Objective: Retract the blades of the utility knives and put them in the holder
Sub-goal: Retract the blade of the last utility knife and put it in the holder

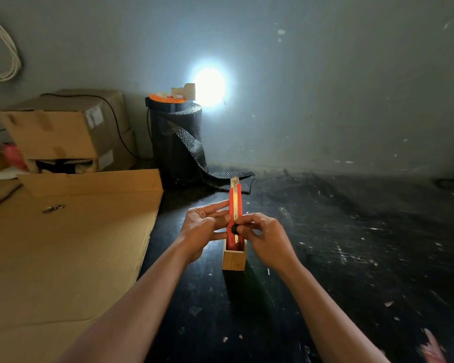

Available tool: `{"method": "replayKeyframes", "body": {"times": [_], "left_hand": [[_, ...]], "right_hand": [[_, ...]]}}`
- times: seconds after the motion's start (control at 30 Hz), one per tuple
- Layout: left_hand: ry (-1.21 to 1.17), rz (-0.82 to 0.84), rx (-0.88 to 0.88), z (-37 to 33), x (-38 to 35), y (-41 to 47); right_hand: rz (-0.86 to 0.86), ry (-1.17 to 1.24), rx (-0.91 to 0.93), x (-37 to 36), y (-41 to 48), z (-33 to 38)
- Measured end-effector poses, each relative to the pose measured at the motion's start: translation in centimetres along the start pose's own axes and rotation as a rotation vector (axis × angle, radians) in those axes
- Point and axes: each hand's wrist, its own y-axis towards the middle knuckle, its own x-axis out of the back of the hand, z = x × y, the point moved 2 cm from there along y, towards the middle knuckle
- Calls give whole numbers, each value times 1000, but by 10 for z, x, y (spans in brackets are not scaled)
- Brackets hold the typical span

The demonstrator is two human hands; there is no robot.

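Observation:
A red utility knife [232,205] stands nearly upright just above a small wooden holder [234,259] on the dark floor. Its metal blade [235,181] sticks out of the top end. My left hand [203,225] grips the knife's body from the left side. My right hand [262,231] pinches the black slider knob [235,228] on the knife's front. The knife's lower end sits at the holder's open top, where more red shows inside; I cannot tell if that is a second knife.
A flattened cardboard sheet [63,244] covers the floor at left, with a small metal object [53,208] on it. Cardboard boxes [63,129] stand behind it. A black roll of mesh material [177,142] with an orange reel on top stands by the wall. A bright light spot glares behind it.

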Motion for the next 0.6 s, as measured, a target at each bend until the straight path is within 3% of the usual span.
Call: {"method": "replayKeyframes", "body": {"times": [0.33, 0.47, 0.6], "left_hand": [[79, 12, -62, -8, -7, 7], [96, 6, -67, -8, -13, 10], [72, -4, -69, -9, -17, 13]], "right_hand": [[-52, -47, 99, -1, -10, -2], [-124, 1, 55, -2, -8, -2], [-77, -1, 87, 2, -10, -2]]}}
